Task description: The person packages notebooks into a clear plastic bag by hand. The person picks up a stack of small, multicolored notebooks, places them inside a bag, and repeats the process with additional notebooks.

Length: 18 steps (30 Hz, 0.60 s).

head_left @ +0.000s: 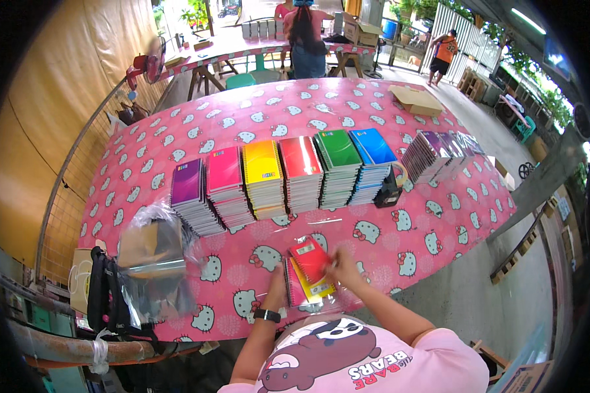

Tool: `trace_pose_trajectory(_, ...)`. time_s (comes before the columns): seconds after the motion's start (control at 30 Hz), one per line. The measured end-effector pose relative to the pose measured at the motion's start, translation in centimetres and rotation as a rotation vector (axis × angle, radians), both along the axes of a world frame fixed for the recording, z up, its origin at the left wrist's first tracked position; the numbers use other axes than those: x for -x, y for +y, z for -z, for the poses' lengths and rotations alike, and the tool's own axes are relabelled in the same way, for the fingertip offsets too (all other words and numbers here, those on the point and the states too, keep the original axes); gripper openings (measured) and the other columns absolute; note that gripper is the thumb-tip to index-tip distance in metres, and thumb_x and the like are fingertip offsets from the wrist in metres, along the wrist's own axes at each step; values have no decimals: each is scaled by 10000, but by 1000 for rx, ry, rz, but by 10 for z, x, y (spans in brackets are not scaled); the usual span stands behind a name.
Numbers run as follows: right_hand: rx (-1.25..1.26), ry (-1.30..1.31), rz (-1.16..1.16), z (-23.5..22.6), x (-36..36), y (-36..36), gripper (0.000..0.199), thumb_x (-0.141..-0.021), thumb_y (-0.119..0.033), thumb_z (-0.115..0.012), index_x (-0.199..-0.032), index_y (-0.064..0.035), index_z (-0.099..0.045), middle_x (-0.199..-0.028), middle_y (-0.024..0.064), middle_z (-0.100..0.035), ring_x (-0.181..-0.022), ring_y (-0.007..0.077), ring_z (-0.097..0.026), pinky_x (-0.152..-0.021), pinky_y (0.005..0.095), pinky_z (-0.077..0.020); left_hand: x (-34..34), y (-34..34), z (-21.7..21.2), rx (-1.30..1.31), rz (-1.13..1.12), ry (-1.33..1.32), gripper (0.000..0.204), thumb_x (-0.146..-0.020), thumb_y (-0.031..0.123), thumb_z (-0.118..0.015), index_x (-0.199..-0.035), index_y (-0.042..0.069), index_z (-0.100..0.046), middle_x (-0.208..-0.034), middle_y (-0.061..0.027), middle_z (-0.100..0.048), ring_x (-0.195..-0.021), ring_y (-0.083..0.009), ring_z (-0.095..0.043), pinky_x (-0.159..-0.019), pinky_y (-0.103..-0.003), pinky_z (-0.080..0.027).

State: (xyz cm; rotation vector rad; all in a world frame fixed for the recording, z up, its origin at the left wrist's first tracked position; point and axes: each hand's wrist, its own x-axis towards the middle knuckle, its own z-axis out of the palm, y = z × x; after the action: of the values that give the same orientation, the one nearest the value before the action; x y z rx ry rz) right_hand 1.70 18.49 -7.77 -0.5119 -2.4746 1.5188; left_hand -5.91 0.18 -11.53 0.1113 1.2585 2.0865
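A small stack of spiral notebooks (310, 270), red on top with yellow and pink below, lies in a clear plastic sleeve near the table's front edge. My left hand (276, 283) presses on the stack's left side, a black watch on its wrist. My right hand (343, 265) grips the right edge of the red notebook. Beyond them stand six tall notebook piles in a row: purple (189, 190), pink (226, 180), yellow (263, 171), red (301, 167), green (338, 160) and blue (373, 156).
A pink patterned tablecloth (400, 242) covers the table. A pile of clear plastic bags (154, 262) lies at front left beside a black bag (105, 295). A tape dispenser (390, 191), slanted purple notebooks (439, 154) and a cardboard box (416, 99) sit right. People stand at the back.
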Motion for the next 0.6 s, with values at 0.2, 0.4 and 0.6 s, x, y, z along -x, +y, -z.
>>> trace_pose_trajectory(0.2, -520, 163, -64, -89, 81, 40, 209, -721, -236, -619, -704, -30, -594, -731, 185, -594, -686, 337, -573, -616, 435, -450, 1, -6, 16, 209, 8, 104, 520, -733, 145, -709, -1167, 18, -450, -1047, -88, -587, -938, -175, -563, -832, -300, -449)
trace_pose_trajectory(0.4, -985, -92, 200, -167, 196, 91, 640, -673, -464, -687, -1065, 15, -525, -1060, 181, -550, -1027, 340, -491, -841, 364, -432, 2, -6, 23, 142, 18, 52, 574, -722, 81, -699, -1210, 5, -407, -1118, -102, -551, -1005, -195, -540, -879, -333, -436)
trace_pose_trajectory(0.6, -1012, -395, -7, -191, 218, 79, 442, -642, -360, -692, -963, -59, -648, -1009, 127, -627, -975, 275, -588, -805, 341, -489, 2, -11, 14, 103, 27, 72, 612, -740, 67, -679, -1260, 16, -361, -1171, -112, -525, -1041, -222, -536, -894, -351, -439)
